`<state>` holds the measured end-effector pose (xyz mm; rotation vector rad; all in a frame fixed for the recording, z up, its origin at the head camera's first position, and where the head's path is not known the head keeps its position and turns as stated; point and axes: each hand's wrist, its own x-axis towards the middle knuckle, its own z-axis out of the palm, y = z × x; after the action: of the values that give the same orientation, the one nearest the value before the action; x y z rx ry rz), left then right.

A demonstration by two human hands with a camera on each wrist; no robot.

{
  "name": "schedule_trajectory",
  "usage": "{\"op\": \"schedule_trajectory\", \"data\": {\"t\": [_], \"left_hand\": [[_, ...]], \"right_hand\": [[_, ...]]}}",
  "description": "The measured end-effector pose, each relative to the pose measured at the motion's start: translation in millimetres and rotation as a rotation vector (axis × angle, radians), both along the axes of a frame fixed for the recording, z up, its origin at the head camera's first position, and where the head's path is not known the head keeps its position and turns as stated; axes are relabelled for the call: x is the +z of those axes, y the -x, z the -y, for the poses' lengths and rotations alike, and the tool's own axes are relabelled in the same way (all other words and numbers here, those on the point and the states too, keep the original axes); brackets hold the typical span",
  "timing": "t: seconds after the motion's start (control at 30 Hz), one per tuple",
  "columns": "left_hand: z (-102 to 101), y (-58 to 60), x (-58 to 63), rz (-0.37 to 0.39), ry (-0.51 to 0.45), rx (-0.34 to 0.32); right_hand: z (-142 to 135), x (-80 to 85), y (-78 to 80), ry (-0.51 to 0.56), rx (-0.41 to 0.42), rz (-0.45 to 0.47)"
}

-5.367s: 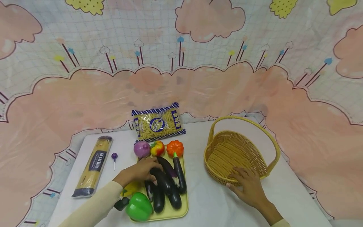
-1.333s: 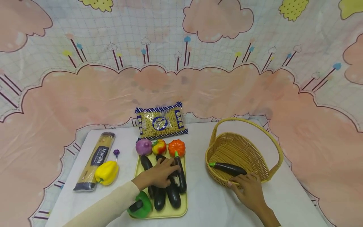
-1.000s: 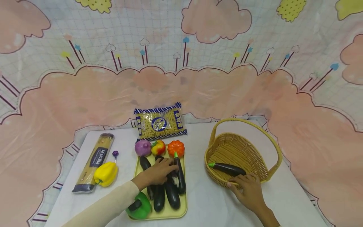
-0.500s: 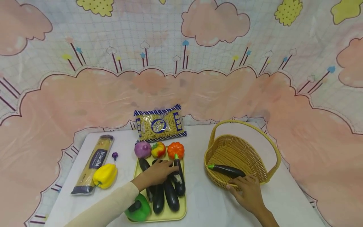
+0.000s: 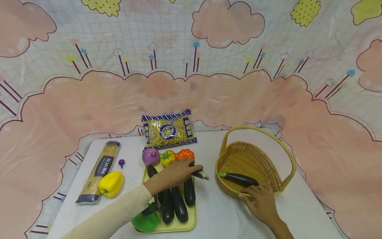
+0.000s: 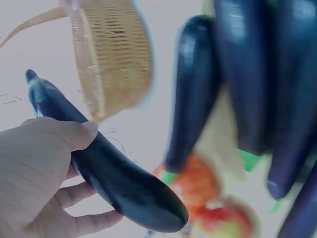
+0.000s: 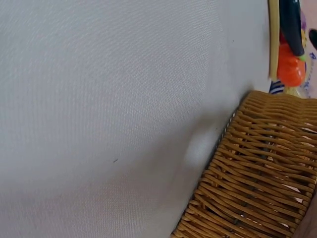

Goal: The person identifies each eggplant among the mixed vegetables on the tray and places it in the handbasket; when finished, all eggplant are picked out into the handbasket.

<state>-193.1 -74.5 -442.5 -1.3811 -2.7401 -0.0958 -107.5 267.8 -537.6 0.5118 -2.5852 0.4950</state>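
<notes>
Glossy dark elongated eggplant (image 6: 126, 181) | left hand (image 5: 176, 172) grasping | long axis pointing right of hand, toward tan wicker basket (image 5: 246, 154)

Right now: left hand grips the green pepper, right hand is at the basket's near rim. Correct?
One thing off: the left hand grips a dark eggplant, as the left wrist view shows. The right hand is indeed at the near rim of the basket.

Staged tabletop nook, kind of room unclear, white-covered table (image 5: 215, 209), cloud-printed sheeting (image 5: 191, 96) behind and on both sides
</notes>
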Motion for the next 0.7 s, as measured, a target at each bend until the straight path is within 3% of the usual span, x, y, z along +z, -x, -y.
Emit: {"op": "schedule_trajectory", "data": {"t": [0.4, 0.7], "left_hand": [[-64, 15.9, 23.7, -0.105, 0.054, -0.049], [-109, 33.6, 31.4, -0.053, 0.128, -0.070]], "right_hand": [[-3, -4.4, 0.2, -0.002, -0.005, -0.015], [-1, -5.0, 1.7, -0.021, 0.006, -0.036]]}}
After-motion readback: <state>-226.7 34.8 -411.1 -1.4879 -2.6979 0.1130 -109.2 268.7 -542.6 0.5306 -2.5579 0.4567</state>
